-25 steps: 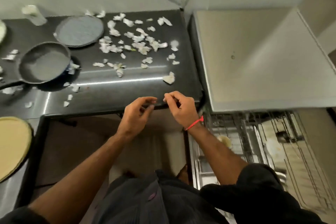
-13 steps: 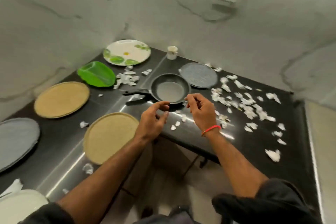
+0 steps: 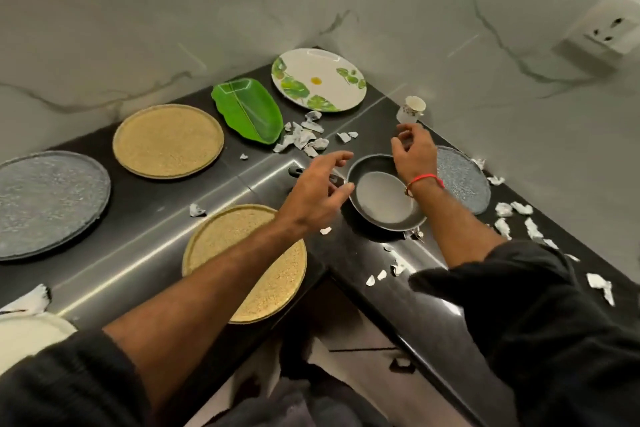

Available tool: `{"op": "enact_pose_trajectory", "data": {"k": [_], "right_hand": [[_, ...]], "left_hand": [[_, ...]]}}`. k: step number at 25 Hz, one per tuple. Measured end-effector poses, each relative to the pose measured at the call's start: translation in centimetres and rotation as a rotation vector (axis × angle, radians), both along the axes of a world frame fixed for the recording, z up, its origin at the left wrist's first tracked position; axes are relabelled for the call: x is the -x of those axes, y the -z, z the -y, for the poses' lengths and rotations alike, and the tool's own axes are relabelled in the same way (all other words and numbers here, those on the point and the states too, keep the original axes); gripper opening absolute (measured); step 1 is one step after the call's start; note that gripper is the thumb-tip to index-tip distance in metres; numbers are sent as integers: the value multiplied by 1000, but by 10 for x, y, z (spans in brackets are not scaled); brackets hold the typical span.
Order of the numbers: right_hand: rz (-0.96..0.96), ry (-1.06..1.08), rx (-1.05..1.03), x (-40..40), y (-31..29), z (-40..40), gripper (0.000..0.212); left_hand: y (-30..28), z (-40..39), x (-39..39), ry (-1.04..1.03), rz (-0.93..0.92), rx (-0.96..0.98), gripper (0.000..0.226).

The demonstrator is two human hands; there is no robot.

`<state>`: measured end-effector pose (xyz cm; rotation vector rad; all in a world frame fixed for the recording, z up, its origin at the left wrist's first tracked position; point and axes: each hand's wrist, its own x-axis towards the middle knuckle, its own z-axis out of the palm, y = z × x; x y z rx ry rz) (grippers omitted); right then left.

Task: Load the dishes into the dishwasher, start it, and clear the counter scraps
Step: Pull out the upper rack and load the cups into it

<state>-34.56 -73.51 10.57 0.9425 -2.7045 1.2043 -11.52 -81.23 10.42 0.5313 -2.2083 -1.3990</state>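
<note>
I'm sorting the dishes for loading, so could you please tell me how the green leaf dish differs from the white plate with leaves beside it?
The green leaf dish is one solid green; the white plate is white with printed green leaves and a yellow spot. The leaf dish is long and pointed; the white plate is round. Paper scraps lie closer to the leaf dish's end. Both lie flat on the black counter, untouched by either hand.

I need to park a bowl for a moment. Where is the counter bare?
Bare: the dark strip between the grey plate, far gold plate and near gold plate. Crowded: paper scraps by the frying pan.
</note>
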Motion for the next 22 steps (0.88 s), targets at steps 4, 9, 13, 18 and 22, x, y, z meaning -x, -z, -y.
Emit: {"op": "enact_pose_trajectory", "data": {"k": [4, 9, 13, 18, 22], "right_hand": [[121, 112, -111, 86, 29, 35, 39], [264, 247, -170, 185, 57, 69, 65], [326, 268, -162, 240, 83, 98, 80], [464, 382, 28, 265, 102, 130, 84], [441, 410, 79, 271, 100, 134, 79]], "left_hand": [[9, 21, 41, -22, 36, -11, 50], [32, 40, 78, -20, 109, -33, 48], [41, 51, 91, -57, 146, -82, 48], [49, 60, 92, -105, 185, -132, 46], [51, 60, 89, -113, 189, -131, 44]]}}
